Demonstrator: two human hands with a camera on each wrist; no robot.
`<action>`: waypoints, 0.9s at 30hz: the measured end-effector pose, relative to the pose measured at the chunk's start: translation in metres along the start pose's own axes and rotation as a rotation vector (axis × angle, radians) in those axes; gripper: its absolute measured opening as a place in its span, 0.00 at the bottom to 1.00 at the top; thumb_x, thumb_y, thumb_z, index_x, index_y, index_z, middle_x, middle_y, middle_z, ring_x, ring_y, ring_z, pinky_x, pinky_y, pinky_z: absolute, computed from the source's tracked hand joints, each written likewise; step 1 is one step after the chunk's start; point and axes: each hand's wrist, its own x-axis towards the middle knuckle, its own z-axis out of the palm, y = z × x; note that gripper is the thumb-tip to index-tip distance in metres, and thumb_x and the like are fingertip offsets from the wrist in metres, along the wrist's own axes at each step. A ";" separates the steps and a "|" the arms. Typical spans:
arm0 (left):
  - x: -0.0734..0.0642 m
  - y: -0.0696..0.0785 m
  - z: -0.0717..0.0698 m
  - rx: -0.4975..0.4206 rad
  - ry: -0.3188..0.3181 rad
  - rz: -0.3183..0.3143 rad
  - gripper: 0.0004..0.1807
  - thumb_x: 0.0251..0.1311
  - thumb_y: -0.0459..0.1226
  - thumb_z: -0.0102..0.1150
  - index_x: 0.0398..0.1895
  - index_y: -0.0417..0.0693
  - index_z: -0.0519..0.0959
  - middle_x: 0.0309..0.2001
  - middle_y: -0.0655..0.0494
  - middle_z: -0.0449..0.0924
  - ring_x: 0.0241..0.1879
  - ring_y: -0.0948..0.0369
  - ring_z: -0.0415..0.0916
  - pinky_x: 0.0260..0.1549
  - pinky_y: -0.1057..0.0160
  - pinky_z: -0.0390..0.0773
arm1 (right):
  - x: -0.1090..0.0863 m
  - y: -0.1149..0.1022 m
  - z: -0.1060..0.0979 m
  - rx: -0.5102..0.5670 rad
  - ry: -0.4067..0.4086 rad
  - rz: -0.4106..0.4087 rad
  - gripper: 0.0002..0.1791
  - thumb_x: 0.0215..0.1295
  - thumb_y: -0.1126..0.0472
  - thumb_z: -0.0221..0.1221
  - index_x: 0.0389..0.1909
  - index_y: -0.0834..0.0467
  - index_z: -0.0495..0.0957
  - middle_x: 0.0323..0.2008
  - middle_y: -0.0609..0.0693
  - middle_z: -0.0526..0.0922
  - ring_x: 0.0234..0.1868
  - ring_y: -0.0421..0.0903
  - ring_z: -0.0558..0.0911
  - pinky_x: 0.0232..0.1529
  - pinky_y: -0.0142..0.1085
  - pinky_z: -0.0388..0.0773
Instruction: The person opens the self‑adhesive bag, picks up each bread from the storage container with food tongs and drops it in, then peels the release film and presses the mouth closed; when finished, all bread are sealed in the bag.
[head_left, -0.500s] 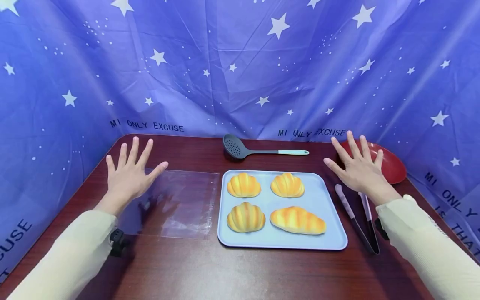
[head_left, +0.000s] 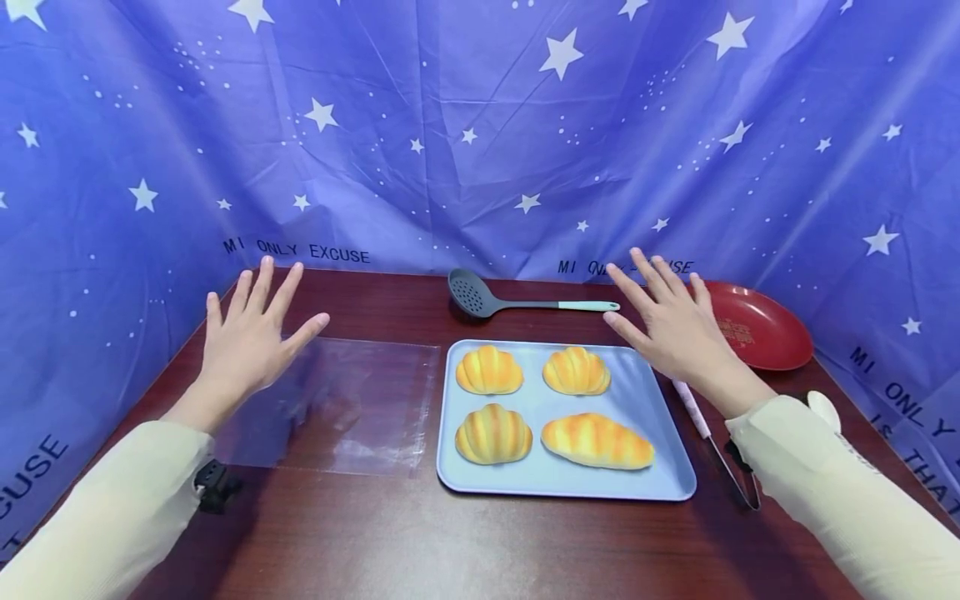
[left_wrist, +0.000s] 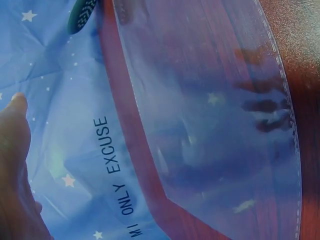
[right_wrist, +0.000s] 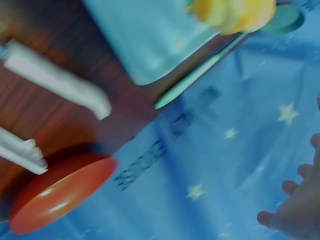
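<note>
Although neither the left hand (head_left: 246, 343) nor the right hand (head_left: 672, 323) grasps anything, both with fingers spread above the desk (head_left: 450, 542), each has things close by. Nearest the left is the clear plastic sheet (head_left: 375, 404) on the desk's left half; the right appears, in the head view, across the far right corner of the pale blue tray (head_left: 669, 471). Three croissants (head_left: 493, 435) and a longer bread roll (head_left: 597, 442) lie on that tray; they look light and soft, so a gentle hold round their sides should suit. The sheet is probably limp and slippery, best pinched at a corner. Toward the desk's right edge, the tongs (head_left: 693, 410) look light and springy, best squeezed by their metal arms. Compared with half a second ago, the right hand has shifted inward, baring more of the red plate (head_left: 787, 342) at the desk's far right corner; the left is slightly farther out, while the tray and the skimmer (head_left: 470, 294) by the far edge stay put
</note>
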 end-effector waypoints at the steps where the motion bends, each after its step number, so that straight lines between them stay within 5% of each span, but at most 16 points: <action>1: 0.000 0.001 -0.001 0.000 0.007 0.013 0.48 0.70 0.70 0.37 0.84 0.60 0.39 0.82 0.42 0.29 0.79 0.38 0.30 0.68 0.29 0.23 | 0.001 -0.006 0.000 0.006 0.020 -0.022 0.38 0.77 0.41 0.51 0.81 0.47 0.51 0.82 0.55 0.44 0.80 0.61 0.45 0.72 0.69 0.36; 11: -0.005 0.018 0.003 -0.003 -0.007 0.204 0.47 0.65 0.64 0.57 0.80 0.50 0.58 0.78 0.37 0.52 0.75 0.37 0.51 0.70 0.29 0.41 | 0.005 -0.068 0.009 0.028 0.217 -0.269 0.28 0.71 0.51 0.62 0.67 0.60 0.75 0.72 0.61 0.69 0.67 0.60 0.73 0.68 0.60 0.63; 16: -0.008 0.024 0.009 -0.006 -0.055 0.262 0.44 0.65 0.61 0.60 0.78 0.50 0.63 0.76 0.37 0.59 0.73 0.38 0.57 0.70 0.31 0.47 | 0.003 -0.091 0.016 0.085 0.287 -0.350 0.25 0.69 0.53 0.64 0.63 0.60 0.79 0.65 0.60 0.76 0.62 0.59 0.78 0.65 0.55 0.69; 22: -0.012 0.024 0.021 -0.010 -0.153 0.351 0.43 0.63 0.59 0.64 0.76 0.50 0.66 0.74 0.39 0.62 0.71 0.39 0.62 0.66 0.28 0.54 | -0.001 -0.116 0.024 0.130 0.260 -0.377 0.27 0.70 0.52 0.63 0.67 0.57 0.77 0.64 0.58 0.78 0.66 0.58 0.76 0.68 0.55 0.66; 27: -0.016 0.020 0.031 -0.048 -0.243 0.374 0.43 0.60 0.60 0.67 0.74 0.50 0.68 0.74 0.38 0.64 0.70 0.37 0.64 0.64 0.26 0.56 | -0.007 -0.136 0.031 0.152 0.159 -0.373 0.28 0.73 0.48 0.59 0.71 0.52 0.73 0.69 0.58 0.73 0.70 0.57 0.71 0.72 0.55 0.61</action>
